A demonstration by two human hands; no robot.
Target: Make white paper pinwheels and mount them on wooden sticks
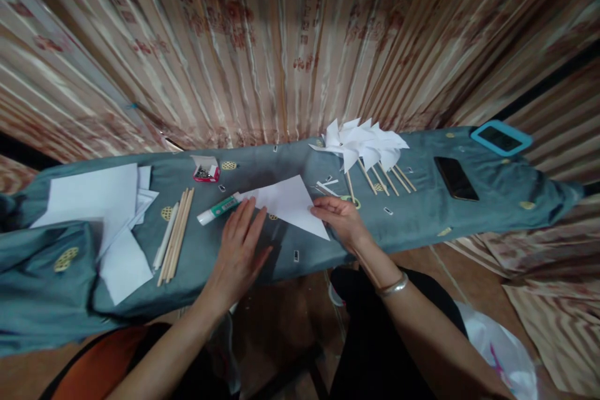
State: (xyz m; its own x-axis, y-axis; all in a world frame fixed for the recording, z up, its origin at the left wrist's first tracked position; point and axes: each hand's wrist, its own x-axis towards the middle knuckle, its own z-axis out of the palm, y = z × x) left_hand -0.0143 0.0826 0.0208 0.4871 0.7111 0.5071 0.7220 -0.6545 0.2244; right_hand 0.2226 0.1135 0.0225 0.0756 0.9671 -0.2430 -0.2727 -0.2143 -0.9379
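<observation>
A folded white sheet of paper (289, 197), triangular in outline, lies at the middle of the cloth-covered table. My right hand (341, 220) pinches its right edge between thumb and fingers. At the sheet's left corner, my left hand (241, 247) rests with fingers stretched out and thumb apart, the fingertips touching the paper. Just beyond those fingers lies a green and white glue stick (218, 209), its far end close to the paper's corner. Several white paper pinwheels (360, 142) on wooden sticks are piled behind my right hand.
Left of my hands lie wooden sticks (175, 237), a white pen-like stick (165, 236), and loose white sheets (94, 190). A small red box (207, 170) holds metal bits. Thin paper strips (327, 187), a phone (455, 179) and a blue-framed tablet (501, 137) are farther right.
</observation>
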